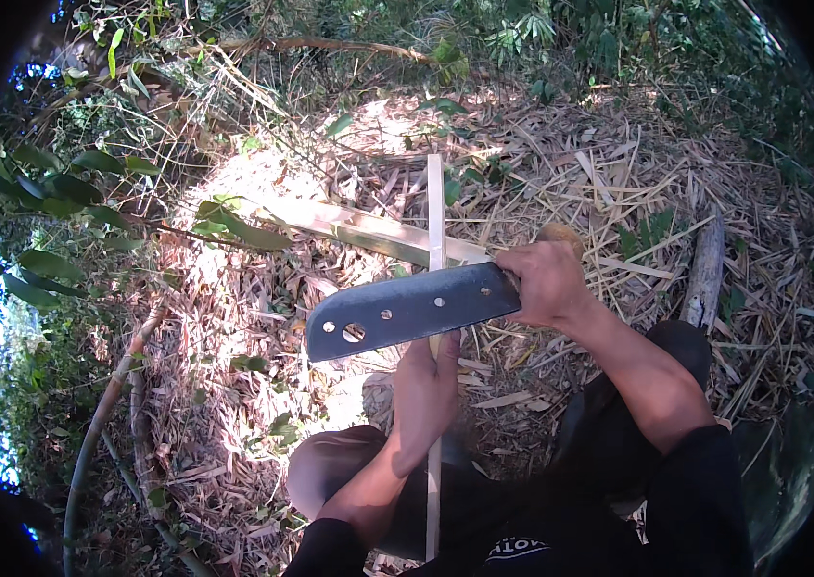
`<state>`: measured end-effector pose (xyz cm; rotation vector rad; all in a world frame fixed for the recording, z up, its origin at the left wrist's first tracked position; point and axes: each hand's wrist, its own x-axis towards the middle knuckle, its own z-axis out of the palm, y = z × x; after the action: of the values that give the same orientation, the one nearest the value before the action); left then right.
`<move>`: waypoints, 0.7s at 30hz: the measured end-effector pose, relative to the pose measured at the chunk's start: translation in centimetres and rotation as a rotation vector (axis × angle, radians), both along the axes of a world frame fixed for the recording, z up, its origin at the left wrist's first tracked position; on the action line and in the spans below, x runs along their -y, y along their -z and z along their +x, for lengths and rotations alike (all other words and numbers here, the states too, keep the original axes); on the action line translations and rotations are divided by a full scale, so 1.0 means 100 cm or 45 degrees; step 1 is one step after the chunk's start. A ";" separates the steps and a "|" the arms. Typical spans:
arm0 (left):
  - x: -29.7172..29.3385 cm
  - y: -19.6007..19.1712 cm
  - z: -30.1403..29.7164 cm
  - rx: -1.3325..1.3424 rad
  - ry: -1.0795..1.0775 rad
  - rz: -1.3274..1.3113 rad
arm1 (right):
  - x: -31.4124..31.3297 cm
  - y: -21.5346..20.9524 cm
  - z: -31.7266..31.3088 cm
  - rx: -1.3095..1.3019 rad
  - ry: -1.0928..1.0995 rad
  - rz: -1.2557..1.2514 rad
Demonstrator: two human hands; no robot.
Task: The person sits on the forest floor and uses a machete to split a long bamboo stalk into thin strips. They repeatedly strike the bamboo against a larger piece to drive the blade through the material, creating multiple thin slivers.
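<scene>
My right hand [546, 281] grips the wooden handle of a broad dark cleaver [407, 310] with several holes in its blade. The blade lies crosswise over a thin pale bamboo strip [436, 207] that runs away from me. My left hand [431, 380] is closed around the same strip just below the blade. The strip's near end passes down between my knees.
A wider split bamboo slat [359, 229] lies on the ground beyond the blade. Dry leaves and bamboo shavings [571, 173] cover the ground. A grey log [705, 269] lies at the right. Green leafy branches [61, 192] and thin stems hang at the left.
</scene>
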<state>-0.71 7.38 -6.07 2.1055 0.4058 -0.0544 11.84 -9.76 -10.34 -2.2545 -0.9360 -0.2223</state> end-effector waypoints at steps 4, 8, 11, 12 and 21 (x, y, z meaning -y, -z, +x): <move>-0.007 0.014 -0.008 0.268 0.083 0.138 | -0.010 0.000 -0.010 0.046 -0.082 0.052; -0.008 0.000 -0.004 -0.018 0.114 0.059 | 0.004 -0.005 0.015 -0.051 0.135 -0.078; -0.005 0.007 -0.006 0.153 0.098 0.218 | -0.001 0.005 0.008 0.031 0.048 -0.056; -0.010 0.023 -0.011 0.384 0.146 0.370 | -0.009 0.005 0.001 0.059 -0.001 0.021; 0.006 0.001 -0.008 0.271 0.065 0.257 | -0.005 0.004 0.015 0.148 0.038 -0.003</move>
<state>-1.54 6.82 -6.17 2.2921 0.2372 0.1868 13.35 -9.29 -10.77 -2.2791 -0.9634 -0.3694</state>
